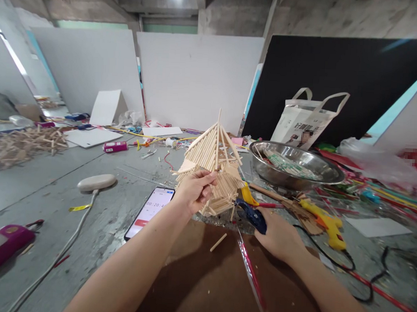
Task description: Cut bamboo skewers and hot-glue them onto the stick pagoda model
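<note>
My left hand (193,189) pinches a thin wooden stick (217,142) upright against a model built of many wooden sticks (210,174), which stands at the far edge of a brown board (202,276). My right hand (277,236) grips a dark blue glue gun (252,215) with a yellow trigger, its nozzle close to the model's lower right side. A loose short stick (218,242) lies on the board between my forearms.
A phone (150,212) showing a timer lies left of the model. A metal bowl (295,166) of sticks, a yellow glue gun (325,223), a paper bag (306,120), cables and a stick pile (20,146) surround the work spot.
</note>
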The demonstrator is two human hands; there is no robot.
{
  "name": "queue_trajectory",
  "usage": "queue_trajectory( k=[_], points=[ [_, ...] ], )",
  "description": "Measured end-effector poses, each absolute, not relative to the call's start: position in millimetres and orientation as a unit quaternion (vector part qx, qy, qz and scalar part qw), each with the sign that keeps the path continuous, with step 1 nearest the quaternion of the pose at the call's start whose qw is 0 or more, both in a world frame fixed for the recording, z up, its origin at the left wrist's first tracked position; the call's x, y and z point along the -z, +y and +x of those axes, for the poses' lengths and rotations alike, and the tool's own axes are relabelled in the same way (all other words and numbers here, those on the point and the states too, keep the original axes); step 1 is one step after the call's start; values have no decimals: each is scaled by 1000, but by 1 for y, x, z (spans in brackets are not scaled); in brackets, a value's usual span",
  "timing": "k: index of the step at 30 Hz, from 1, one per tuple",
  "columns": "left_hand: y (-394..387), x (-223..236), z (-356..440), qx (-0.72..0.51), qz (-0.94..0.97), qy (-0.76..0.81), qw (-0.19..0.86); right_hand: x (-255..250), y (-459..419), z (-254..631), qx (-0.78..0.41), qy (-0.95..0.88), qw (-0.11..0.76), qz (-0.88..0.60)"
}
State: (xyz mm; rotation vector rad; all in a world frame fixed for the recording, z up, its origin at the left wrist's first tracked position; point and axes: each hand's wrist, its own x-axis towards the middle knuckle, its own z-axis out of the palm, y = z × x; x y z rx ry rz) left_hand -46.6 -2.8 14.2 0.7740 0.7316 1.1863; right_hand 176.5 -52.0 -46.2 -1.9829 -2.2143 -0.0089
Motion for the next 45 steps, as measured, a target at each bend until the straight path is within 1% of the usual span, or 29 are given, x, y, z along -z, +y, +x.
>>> queue_trajectory(
  k=[13,20,25,28,31,35,38,41,45],
  points=[
    [-3,-15,-47,-538,369,312,691,46,-53,176,2,-758,97,-645],
    [-3,-17,-46,-535,351,311,703,44,-54,175,-8,-755,85,-650],
    [-4,-16,-55,-459,333,318,760,45,-53,177,-11,-747,94,-658],
    [-8,-17,-63,-412,385,317,762,41,-52,178,-22,-736,114,-667],
    [-18,-23,-65,-382,471,311,731,36,-54,178,-36,-731,157,-663],
    [-33,-27,-53,-330,560,315,692,27,-61,172,-56,-745,223,-626],
    [-38,-21,-41,-297,595,317,676,22,-68,165,-67,-762,254,-592],
    [-39,-12,-32,-278,607,318,673,19,-72,162,-83,-768,268,-576],
    [-41,-5,-26,-277,607,314,676,18,-75,160,-104,-770,261,-573]
  ],
)
